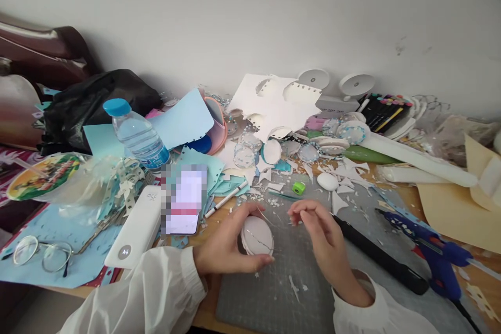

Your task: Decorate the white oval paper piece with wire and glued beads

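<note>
While the left hand (233, 245) is gripping a round white disc (257, 236) — thumb along the near edge, fingers around the far side — the right hand (323, 229) is hovering apart from it, fingers curled and thumb drawn close. Whether those fingertips are pinching anything fine is not showing. From the right hand, the disc is lying leftward and slightly nearer the wearer, its face turning up and toward the right. Being round, it is presenting no clear long axis; a thin dark line is running slantwise across its face. The left hand is the nearer one, being in contact. Whether the disc is resting on the grey cutting mat (282, 297) cannot be told.

Beyond the hands, a small green item (298, 188) and a white oval piece (327, 181) are sitting among paper scraps (340, 201). Right of the right hand, a black rod-like tool (385, 255) is lying slantwise — passing close behind that wrist and limiting room there — with a blue glue gun (426, 248) farther out. A phone (187, 201) and a white power bank (133, 227) are flanking the left side.
</note>
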Tool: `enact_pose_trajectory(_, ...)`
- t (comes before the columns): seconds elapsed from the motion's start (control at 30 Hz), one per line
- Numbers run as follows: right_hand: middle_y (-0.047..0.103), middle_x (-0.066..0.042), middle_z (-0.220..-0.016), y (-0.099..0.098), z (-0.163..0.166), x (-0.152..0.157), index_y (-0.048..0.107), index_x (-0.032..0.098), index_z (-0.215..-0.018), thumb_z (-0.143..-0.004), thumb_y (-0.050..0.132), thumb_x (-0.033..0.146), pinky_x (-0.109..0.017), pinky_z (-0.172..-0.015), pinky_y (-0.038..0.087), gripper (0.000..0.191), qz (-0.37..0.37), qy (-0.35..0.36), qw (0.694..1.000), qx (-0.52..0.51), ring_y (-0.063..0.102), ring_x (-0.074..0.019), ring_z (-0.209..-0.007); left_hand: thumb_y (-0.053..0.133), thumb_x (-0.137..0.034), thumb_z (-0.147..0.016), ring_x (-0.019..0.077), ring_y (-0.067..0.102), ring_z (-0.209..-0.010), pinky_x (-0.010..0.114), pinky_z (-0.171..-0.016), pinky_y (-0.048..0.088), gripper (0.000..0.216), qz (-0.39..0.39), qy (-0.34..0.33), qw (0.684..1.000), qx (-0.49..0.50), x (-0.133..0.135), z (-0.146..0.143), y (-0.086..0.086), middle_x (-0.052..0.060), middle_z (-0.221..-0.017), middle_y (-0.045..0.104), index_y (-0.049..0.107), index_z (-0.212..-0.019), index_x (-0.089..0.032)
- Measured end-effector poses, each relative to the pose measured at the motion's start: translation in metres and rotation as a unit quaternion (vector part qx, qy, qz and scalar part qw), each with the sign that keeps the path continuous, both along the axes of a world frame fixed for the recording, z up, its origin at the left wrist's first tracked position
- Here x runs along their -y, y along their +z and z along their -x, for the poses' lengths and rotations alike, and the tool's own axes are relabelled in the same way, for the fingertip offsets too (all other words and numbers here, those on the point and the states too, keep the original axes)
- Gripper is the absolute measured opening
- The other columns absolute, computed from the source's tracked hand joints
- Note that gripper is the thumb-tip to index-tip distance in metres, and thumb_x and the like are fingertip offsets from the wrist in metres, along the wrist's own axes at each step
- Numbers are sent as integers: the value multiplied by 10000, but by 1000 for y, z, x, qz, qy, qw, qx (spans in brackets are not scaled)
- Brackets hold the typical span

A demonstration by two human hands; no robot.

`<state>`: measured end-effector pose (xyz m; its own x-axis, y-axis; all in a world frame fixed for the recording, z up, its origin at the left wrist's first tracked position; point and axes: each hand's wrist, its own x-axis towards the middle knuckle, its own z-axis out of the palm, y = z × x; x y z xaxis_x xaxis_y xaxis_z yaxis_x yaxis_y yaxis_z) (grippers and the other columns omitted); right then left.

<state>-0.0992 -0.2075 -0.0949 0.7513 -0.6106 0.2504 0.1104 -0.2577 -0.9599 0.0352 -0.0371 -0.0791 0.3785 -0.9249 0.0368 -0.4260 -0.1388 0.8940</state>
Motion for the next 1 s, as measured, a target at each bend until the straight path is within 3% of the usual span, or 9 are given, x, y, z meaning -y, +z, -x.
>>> enact_pose_trajectory(0.2, 634, -65, -967, 0, 6, -6, 628, 258, -989, -939, 527, 282, -351, -848, 488, 116, 102, 74, 992, 28, 599, -226, -965, 785, -383, -646, 297, 604, -1052, 418, -920, 488, 702, -9, -12, 999, 36, 0, -1, -3, 111, -1171, 619, 483, -1250, -194)
enact_pose_trajectory(0.43, 654, -24, -866, -2, 6, -9, 606, 270, -951, -919, 529, 169, -344, -779, 471, 131, 145, 162, 976, 32, 599, -197, -844, 785, -440, -663, 330, 586, -1135, 462, -984, 454, 719, -2, -40, 997, 70, 0, 2, -12, 139, -1235, 614, 480, -1267, -195)
enact_pose_trajectory(0.57, 632, -7, -792, -1, 6, -12, 587, 260, -917, -940, 481, 144, -323, -713, 458, 158, 148, 192, 970, 23, 581, -174, -761, 791, -473, -667, 339, 573, -1162, 464, -998, 453, 785, -10, -29, 997, 70, -1, 1, -12, 151, -1269, 598, 451, -1313, -187)
enact_pose_trajectory(0.67, 614, -10, -766, 0, 5, -13, 580, 244, -898, -929, 510, 183, -339, -712, 448, 98, 191, 213, 958, 22, 570, -179, -743, 797, -483, -673, 335, 584, -1144, 463, -974, 470, 841, -5, -12, 998, 66, -2, 0, -10, 162, -1260, 600, 406, -1350, -173)
enact_pose_trajectory(0.9, 559, -1, -709, -4, 3, -13, 550, 240, -814, -913, 545, 205, -364, -722, 422, 105, 289, 224, 931, 17, 516, -179, -721, 820, -502, -662, 328, 592, -1141, 474, -974, 467, 887, 3, 3, 998, 59, 1, 0, -8, 140, -1224, 618, 364, -1359, -196)
enact_pose_trajectory(1.0, 566, -6, -716, -7, 3, -12, 558, 238, -833, -917, 538, 179, -364, -721, 420, 104, 304, 200, 931, 28, 514, -178, -720, 853, -546, -594, 348, 562, -1200, 494, -1012, 446, 1016, 7, -4, 997, 76, -2, 0, -7, 155, -1290, 587, 335, -1396, -200)
